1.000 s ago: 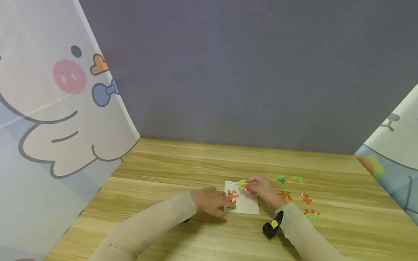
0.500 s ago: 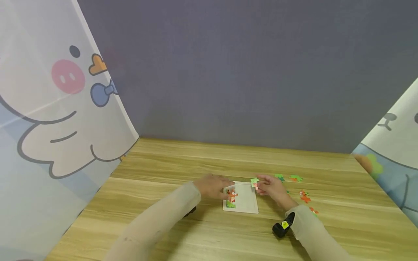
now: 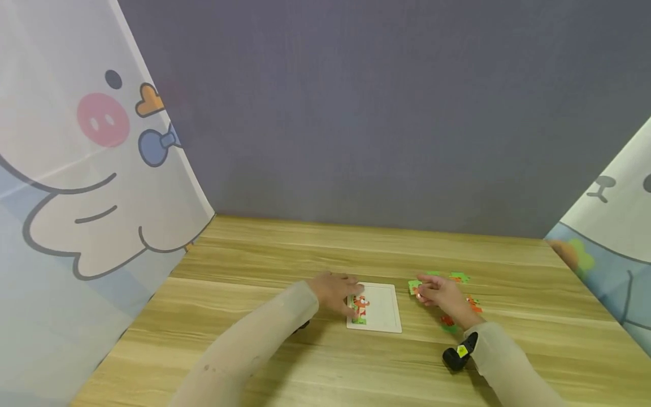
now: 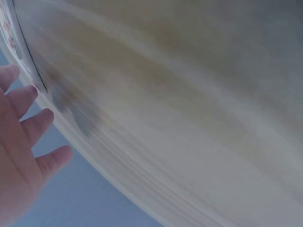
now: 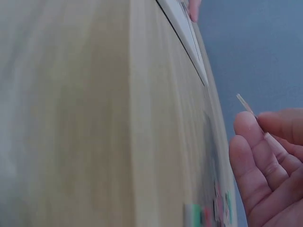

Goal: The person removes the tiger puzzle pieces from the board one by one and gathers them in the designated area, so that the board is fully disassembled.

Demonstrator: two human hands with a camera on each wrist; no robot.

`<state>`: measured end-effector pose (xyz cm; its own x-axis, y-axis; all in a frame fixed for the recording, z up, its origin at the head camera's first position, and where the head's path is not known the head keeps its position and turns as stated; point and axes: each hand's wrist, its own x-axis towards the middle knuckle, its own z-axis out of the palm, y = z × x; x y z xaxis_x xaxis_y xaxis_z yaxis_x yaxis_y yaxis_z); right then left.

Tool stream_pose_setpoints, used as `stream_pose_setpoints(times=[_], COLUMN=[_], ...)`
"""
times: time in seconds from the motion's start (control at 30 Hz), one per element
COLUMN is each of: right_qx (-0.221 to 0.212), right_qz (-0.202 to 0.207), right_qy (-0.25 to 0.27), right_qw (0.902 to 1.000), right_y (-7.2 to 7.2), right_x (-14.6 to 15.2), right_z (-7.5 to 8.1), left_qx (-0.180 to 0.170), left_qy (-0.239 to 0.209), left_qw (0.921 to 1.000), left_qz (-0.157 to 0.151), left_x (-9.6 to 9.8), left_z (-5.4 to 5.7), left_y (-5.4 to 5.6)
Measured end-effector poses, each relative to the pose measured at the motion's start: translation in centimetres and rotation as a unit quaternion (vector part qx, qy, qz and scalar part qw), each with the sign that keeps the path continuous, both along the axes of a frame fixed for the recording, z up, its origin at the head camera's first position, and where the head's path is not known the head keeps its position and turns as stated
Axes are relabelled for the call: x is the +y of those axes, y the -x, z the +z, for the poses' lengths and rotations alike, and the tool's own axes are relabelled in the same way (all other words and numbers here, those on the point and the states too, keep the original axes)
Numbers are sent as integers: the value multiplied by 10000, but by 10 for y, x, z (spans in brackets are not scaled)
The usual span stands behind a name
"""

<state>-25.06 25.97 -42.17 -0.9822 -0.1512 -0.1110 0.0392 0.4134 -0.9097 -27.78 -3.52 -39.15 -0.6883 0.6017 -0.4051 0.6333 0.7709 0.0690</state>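
A white puzzle tray (image 3: 383,311) lies flat on the table, with joined pieces showing an orange tiger figure (image 3: 361,303) along its left side. My left hand (image 3: 334,292) is at the tray's left edge, fingers spread and holding nothing; the left wrist view shows the same loose fingers (image 4: 37,126). Right of the tray, my right hand (image 3: 445,296) pinches a green and orange puzzle piece (image 3: 414,287) between thumb and fingertips. Seen edge-on in the right wrist view, that puzzle piece (image 5: 245,102) is held up off the table.
Several loose puzzle pieces lie around the right hand: a green one (image 3: 460,277) behind it, an orange one (image 3: 474,304) to its right and a red-green one (image 3: 448,324) in front. The wooden table (image 3: 285,243) ends at a grey partition (image 3: 376,124).
The right hand has carried its puzzle piece from over the tray to the right, towards the loose pieces. The left hand has drawn back a little from the tiger pieces to the tray's upper left.
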Motion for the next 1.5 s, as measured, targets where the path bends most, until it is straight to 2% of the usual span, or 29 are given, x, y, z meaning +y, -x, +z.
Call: stream_pose_setpoints(times=[0.33,0.53,0.77,0.93,1.17,1.4,1.5], right_qx=[340,133,171,101,108,203,222], right_qz=[295,223,335,222,44,-83,-164], right_qy=[-566,-725,-768,-727,-927,-989,-837], right_qw=[9974,9970,9963,9971,9956,9949,9961], right_y=[1,0,-4,-6,-10,-14,-17], right_x=[23,40,57,72,88,100,108], right_z=[4,7,5,1,2,5,4], left_qx=[-43,8,-25,21,35,52,51], left_qy=[207,443,528,578,593,538,506], left_qw=[9997,9990,9985,9983,9981,9984,9987], left_qz=[83,79,136,109,144,142,104], left_x=[0,3,6,6,7,7,6], left_z=[-3,-5,-5,-3,4,3,3], left_y=[0,0,-1,-3,-6,-5,-7])
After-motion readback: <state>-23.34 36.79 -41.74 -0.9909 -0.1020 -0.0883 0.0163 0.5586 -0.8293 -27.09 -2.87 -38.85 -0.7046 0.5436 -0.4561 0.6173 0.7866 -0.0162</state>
